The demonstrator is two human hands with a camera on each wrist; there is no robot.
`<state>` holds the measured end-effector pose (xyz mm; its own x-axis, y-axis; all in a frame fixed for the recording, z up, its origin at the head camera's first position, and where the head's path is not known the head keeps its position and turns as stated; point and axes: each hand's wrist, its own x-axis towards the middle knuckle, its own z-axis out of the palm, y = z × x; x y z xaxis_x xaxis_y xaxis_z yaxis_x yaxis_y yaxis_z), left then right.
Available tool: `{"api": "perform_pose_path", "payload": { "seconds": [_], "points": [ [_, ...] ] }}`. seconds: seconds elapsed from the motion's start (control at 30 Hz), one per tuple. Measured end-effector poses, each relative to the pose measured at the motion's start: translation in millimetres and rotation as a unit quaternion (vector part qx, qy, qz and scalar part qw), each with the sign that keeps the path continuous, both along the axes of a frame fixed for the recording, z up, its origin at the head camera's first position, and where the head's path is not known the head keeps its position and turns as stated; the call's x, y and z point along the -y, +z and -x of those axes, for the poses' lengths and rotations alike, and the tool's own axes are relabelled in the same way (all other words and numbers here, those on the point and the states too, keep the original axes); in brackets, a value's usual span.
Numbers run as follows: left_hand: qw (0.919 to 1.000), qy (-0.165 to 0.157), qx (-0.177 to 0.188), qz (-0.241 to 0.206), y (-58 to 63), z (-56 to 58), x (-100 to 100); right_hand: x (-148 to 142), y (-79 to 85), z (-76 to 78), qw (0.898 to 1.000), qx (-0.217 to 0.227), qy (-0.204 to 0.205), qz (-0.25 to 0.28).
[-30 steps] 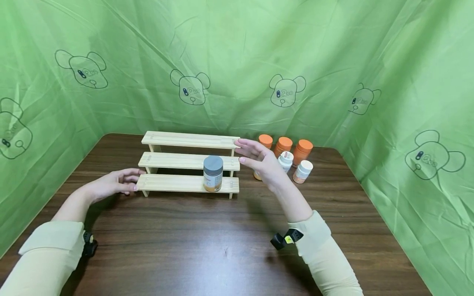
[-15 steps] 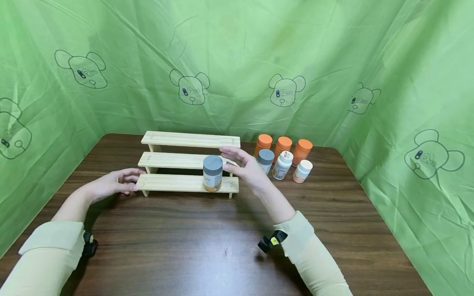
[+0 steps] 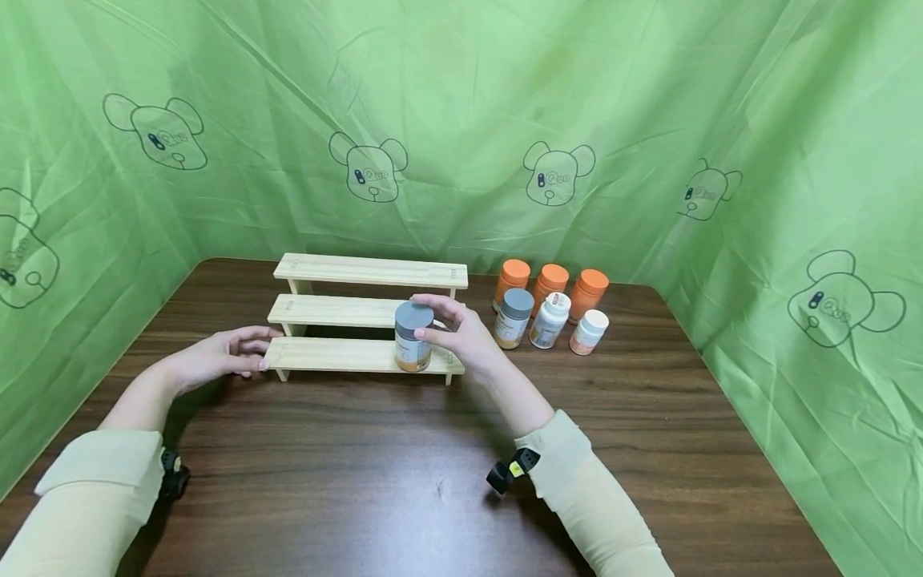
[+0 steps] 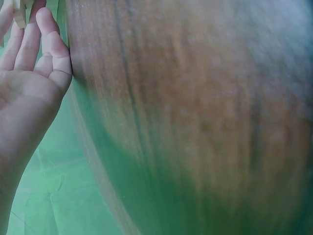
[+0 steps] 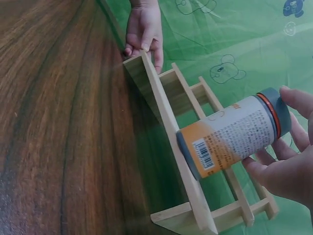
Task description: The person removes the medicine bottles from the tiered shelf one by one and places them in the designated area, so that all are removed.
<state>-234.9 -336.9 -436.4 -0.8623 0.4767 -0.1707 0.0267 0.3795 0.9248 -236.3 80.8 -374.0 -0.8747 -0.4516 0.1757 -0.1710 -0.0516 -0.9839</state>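
A three-tier wooden display rack (image 3: 339,354) stands on the table. My left hand (image 3: 216,361) holds the left end of its lowest tier, thumb at the front corner and fingers behind, as the right wrist view also shows. On the right part of that lowest tier a grey-lidded supplement bottle (image 3: 413,354) stands upright, with a white and orange label (image 5: 227,137). My right hand (image 3: 465,336) is around its upper part from the right: the thumb lies in front and the other fingers are at the lid and far side. In the left wrist view, only a corner of the rack shows.
To the right of the rack stand orange bottles (image 3: 551,280), another grey-lidded bottle (image 3: 512,324), a white bottle (image 3: 550,324) and a smaller white-capped bottle (image 3: 589,332). Green cloth (image 3: 461,96) hangs behind and at both sides of the dark wooden table (image 3: 360,481).
My right hand has moved left from beside the loose bottles to the bottle on the lowest tier and now grips it. The left hand and the rack have stayed in place.
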Motion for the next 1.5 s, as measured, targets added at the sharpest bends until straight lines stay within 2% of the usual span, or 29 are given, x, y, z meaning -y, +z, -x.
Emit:
{"api": "perform_pose_path", "payload": {
  "seconds": [0.23, 0.53, 0.87, 1.03, 1.33, 1.5],
  "points": [
    [1.0, 0.0, -0.007, 0.006, 0.9, 0.1, -0.9, 2.2, -3.8, 3.0, 1.0, -0.003, -0.007, -0.011],
    [0.9998, -0.003, -0.014, 0.01, 1.6, 0.0, -0.9, 2.5, -1.1, 4.7, 1.0, 0.001, -0.01, -0.028],
    [1.0, 0.0, -0.003, 0.005, 3.3, -2.5, -1.8, 2.6, 4.2, 3.2, 0.999, 0.003, -0.007, -0.038],
    [0.9999, 0.004, 0.0, 0.009, 4.8, -3.2, -2.6, -0.7, 10.4, 0.9, 0.999, 0.006, -0.002, -0.043],
    [0.9998, -0.007, -0.016, 0.007, 2.5, -1.6, -1.2, -15.2, 26.1, -1.7, 0.998, -0.007, -0.008, -0.067],
    [0.9999, -0.003, -0.012, 0.007, 2.7, -1.5, -2.1, -24.7, 34.1, -3.1, 0.998, -0.004, 0.003, -0.06]
  ]
}}
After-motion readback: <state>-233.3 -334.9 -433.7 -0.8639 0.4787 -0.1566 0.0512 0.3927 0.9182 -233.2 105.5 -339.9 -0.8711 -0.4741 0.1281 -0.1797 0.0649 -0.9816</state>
